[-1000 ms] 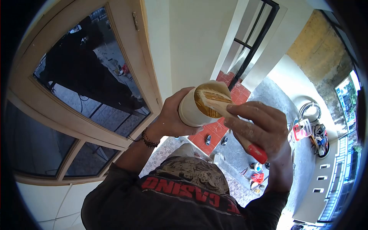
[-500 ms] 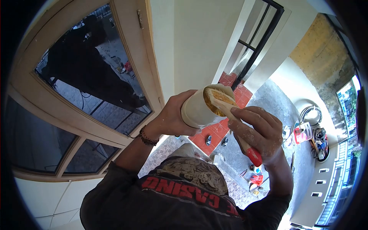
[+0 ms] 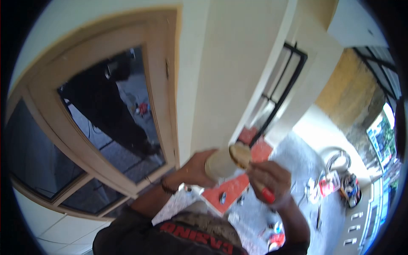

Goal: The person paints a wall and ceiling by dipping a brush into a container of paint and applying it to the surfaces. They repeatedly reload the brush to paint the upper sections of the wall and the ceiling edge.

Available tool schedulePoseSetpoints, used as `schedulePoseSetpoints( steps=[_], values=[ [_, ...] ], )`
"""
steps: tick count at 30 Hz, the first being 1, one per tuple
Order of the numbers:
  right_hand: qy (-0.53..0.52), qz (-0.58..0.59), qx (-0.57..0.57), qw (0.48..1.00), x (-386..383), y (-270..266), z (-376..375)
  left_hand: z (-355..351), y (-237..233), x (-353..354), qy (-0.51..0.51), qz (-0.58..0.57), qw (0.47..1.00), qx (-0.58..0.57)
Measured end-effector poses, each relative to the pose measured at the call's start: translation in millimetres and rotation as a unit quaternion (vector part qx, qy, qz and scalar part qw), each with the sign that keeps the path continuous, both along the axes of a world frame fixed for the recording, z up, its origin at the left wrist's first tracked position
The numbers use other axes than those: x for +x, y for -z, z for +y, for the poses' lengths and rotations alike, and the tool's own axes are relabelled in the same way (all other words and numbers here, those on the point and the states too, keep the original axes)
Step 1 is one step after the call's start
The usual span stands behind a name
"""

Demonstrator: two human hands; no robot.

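My left hand [image 3: 196, 170] is wrapped around a cream-coloured cup [image 3: 217, 165], which tilts with its mouth toward the right. Inside the rim, the earlier view shows a yellow-brown substance. My right hand [image 3: 272, 180] grips a paintbrush [image 3: 267, 195] with a red-tipped handle, close beside the cup's mouth. The brush's bristle end is at the opening, but blur keeps me from telling whether it touches the rim or the contents.
A wood-framed glass door [image 3: 157, 85] stands at the left, beside a cream wall [image 3: 225, 63]. A black metal frame [image 3: 293, 76] is ahead. Sandals [image 3: 223, 197] lie on red tiles [image 3: 229, 189]. A coiled hose [image 3: 340, 159] and a tool bucket [image 3: 352, 191] are at the right.
The view has tilted up and blurred. Both hands, with the cup and paintbrush, now appear lower in the picture. They stay close together at the cup's mouth.
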State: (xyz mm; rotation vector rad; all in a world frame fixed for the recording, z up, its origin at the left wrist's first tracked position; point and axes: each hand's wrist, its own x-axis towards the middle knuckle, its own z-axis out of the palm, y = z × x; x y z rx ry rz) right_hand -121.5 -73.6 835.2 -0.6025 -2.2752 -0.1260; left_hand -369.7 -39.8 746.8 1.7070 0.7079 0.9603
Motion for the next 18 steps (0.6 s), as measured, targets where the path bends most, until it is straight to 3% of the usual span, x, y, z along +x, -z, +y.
schedulePoseSetpoints(
  steps=[4, 12, 18],
  values=[
    [-0.005, -0.004, -0.012, 1.0, -4.1, 4.4, 1.6, 6.1, 14.1, -1.7, 0.0, -0.016, 1.0, 0.02],
    [-0.025, 0.043, 0.07, 0.996, -18.4, -3.7, 0.7, 14.5, 15.4, -5.6, -0.032, 0.034, 0.998, 0.045],
    [-0.025, 0.043, 0.061, 0.997, -20.7, -6.9, -2.3, 9.6, 16.7, -5.4, -0.03, 0.056, 0.998, -0.001]
  ],
)
